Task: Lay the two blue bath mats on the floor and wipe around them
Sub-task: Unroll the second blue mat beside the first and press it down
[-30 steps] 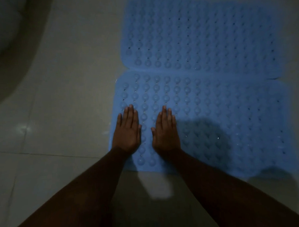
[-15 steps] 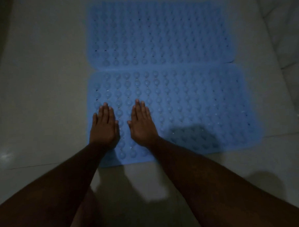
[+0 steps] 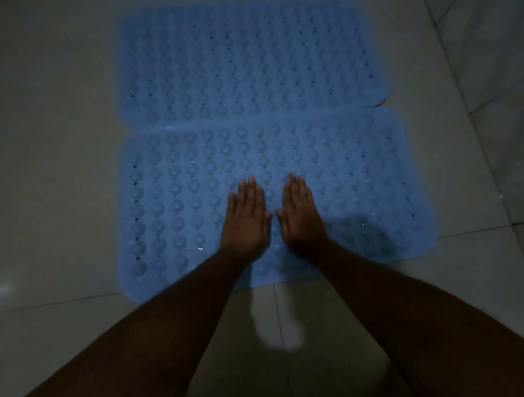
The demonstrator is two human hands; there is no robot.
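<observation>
Two blue bath mats with rows of round bumps and small holes lie flat on the pale tiled floor, long edges touching. The far mat [image 3: 242,61] fills the upper middle. The near mat [image 3: 179,184] lies just below it. My left hand [image 3: 246,221] and my right hand [image 3: 300,214] rest palm down, side by side, on the middle of the near mat, close to its front edge. Both hands are flat, fingers straight and close together, holding nothing.
Pale floor tiles [image 3: 53,183] with thin grout lines surround the mats. At the right, a paler tiled surface [image 3: 498,68] runs along the floor's edge. The scene is dim, with my arms' shadow on the floor in front of the near mat.
Both hands have slid to the right along the near mat, from its left end to about its middle, still flat. The view has shifted right as well.
</observation>
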